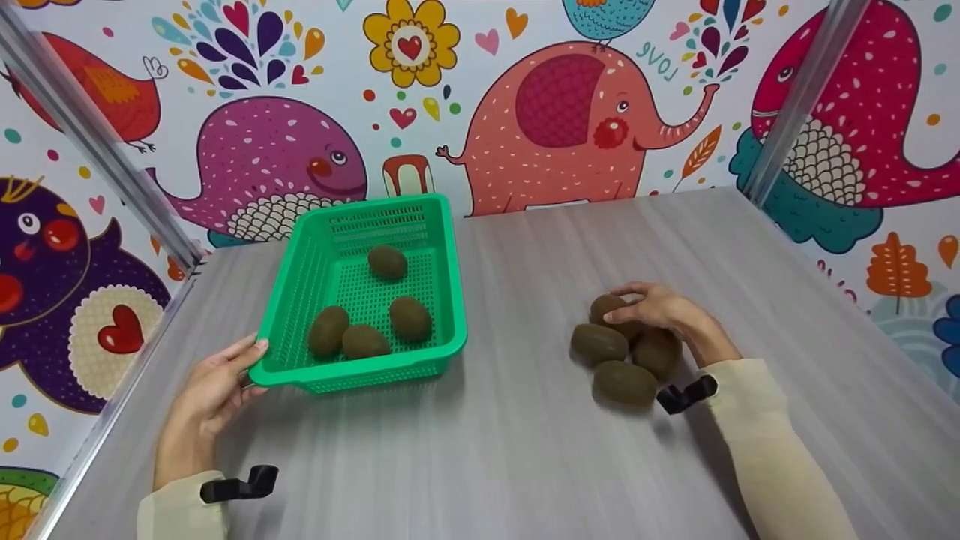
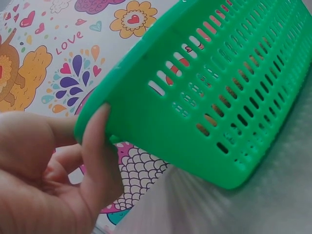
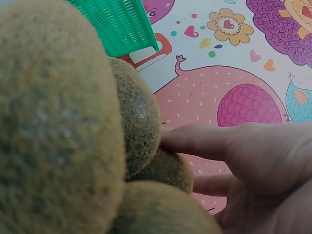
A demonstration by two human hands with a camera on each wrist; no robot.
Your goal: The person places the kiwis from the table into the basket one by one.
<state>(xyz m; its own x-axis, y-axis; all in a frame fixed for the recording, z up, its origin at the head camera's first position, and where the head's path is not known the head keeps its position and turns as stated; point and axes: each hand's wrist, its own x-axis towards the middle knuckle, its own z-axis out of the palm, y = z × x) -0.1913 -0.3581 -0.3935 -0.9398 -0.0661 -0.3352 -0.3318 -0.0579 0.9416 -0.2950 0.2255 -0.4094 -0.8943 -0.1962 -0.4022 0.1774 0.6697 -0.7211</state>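
A green perforated plastic basket (image 1: pixel 455 300) stands at the left of the table, with several brown kiwis (image 1: pixel 410 319) spread over its bottom. My left hand (image 1: pixel 214 384) pinches the basket's near-left corner by the rim, thumb on the rim and fingers beneath it. Toward the right, several more kiwis (image 1: pixel 624 384) lie bunched together on the table. My right hand (image 1: pixel 667 311) reaches over the back of this bunch, thumb and fingers about the farthest kiwi (image 1: pixel 604 306). In the right wrist view, a large near kiwi (image 3: pixel 53 122) hides part of the bunch.
The grey table (image 1: pixel 510 450) runs back to a wall (image 1: pixel 480 127) printed with cartoon animals. Metal posts (image 1: pixel 802 97) stand at the table's left and right sides. Bare tabletop lies between the basket and the kiwi bunch.
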